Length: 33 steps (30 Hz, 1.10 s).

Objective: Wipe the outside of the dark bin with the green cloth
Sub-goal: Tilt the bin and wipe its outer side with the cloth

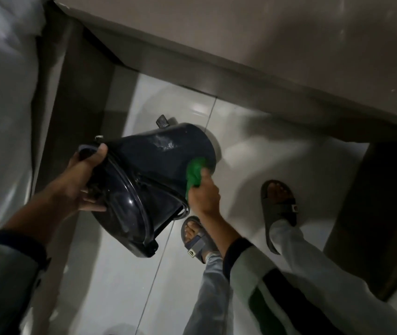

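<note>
The dark bin (158, 163) is tilted on its side above the tiled floor, its closed glossy lid facing me and its base pointing away. My left hand (83, 182) grips the bin at the lid's rim, thumb over the top edge. A bunched green cloth (194, 174) is pressed against the bin's right outer wall, held by my right hand (204, 197). A small foot pedal (161, 121) sticks out at the bin's far end.
White glossy floor tiles (241, 146) lie below. A brown skirting and beige wall (253, 44) run across the top. My two sandalled feet (277, 209) stand right of the bin. A dark post (373, 201) rises at the right, a dark frame (71, 105) at the left.
</note>
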Each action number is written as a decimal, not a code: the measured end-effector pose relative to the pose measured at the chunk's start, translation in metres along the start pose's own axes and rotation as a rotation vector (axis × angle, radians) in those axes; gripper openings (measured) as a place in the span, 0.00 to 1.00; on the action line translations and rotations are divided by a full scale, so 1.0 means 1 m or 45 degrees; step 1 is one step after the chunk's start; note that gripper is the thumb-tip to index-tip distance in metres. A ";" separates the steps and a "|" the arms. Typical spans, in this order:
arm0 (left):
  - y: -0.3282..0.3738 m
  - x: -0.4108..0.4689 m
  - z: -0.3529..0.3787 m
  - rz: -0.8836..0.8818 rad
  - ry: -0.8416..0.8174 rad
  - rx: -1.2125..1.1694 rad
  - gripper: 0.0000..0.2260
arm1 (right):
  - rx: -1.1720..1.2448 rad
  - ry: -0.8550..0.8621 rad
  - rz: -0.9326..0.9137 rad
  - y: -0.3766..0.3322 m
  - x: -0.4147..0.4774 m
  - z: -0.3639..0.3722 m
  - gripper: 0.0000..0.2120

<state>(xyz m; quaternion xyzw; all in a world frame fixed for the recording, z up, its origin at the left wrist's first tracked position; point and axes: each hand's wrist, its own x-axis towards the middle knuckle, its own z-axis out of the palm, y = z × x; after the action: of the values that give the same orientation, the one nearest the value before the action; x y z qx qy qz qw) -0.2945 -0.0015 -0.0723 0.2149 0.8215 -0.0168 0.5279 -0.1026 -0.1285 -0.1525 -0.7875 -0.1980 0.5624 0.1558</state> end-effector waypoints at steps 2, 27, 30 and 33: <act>0.002 -0.006 0.005 0.054 0.006 -0.011 0.29 | 0.047 -0.058 -0.420 -0.021 -0.026 0.004 0.32; -0.150 -0.048 0.025 0.641 -0.212 0.476 0.74 | -0.171 0.004 -0.024 0.053 -0.007 -0.028 0.29; -0.175 -0.056 0.031 0.703 -0.166 0.611 0.73 | -0.239 0.057 0.206 0.063 -0.001 -0.028 0.26; -0.180 -0.060 0.038 0.698 -0.154 0.506 0.73 | -0.237 -0.010 -0.091 0.052 -0.037 -0.009 0.29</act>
<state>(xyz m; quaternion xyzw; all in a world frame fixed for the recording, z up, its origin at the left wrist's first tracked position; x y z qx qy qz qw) -0.3074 -0.1940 -0.0727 0.5249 0.6811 -0.0468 0.5084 -0.0981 -0.1919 -0.1433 -0.7889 -0.2780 0.5387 0.1010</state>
